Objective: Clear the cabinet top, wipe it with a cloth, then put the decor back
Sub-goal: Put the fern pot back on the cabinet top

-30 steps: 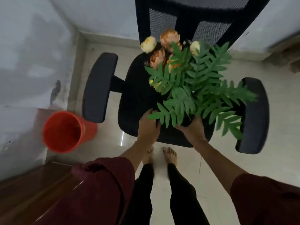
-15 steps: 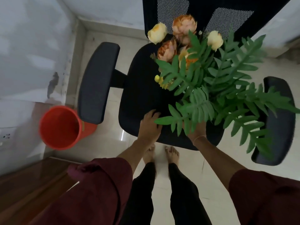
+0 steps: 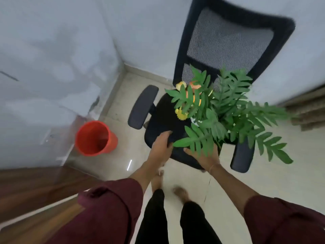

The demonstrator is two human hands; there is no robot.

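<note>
On the chair seat (image 3: 163,120), just beyond both hands, the flower arrangement (image 3: 219,110) stands upright, base hidden under fronds: right hand (image 3: 202,156) nearer, grip leaf-masked, cannot tell; left hand (image 3: 161,147) near-left, grip loose, empty.

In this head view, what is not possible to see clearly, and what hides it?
Head view only:
The plant arrangement: its container is hidden under the fern leaves.
The right hand: fingers covered by a leaf, grip unclear.
The left hand: blurred; contact with the arrangement unclear.
The wooden surface: cut off by the left and bottom edges.
</note>
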